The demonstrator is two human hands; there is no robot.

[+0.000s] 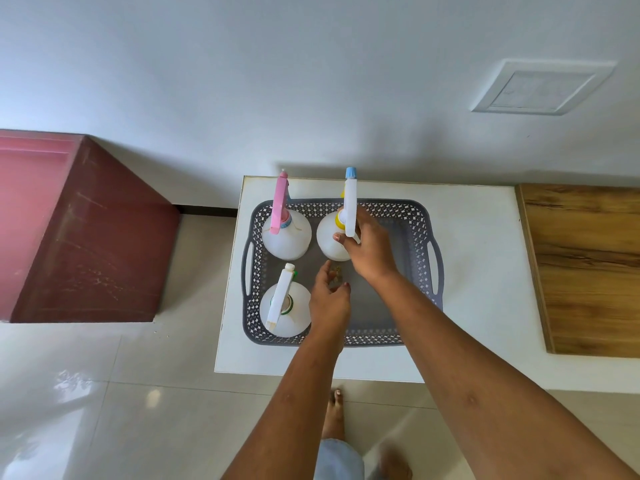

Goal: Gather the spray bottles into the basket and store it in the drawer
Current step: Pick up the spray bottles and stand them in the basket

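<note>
A grey perforated basket sits on a white table. Three white spray bottles stand upright inside it. The pink-trigger bottle is at the back left, the plain white-trigger bottle at the front left. The bottle with the blue nozzle and yellow collar stands at the back middle, and my right hand grips it at the neck. My left hand hovers just over the basket floor beside the front bottle, fingers loosely curled and holding nothing.
A dark red cabinet stands to the left of the table. A wooden panel lies along the table's right side. The white wall rises behind, with a switch plate. My bare feet stand on the glossy tiled floor.
</note>
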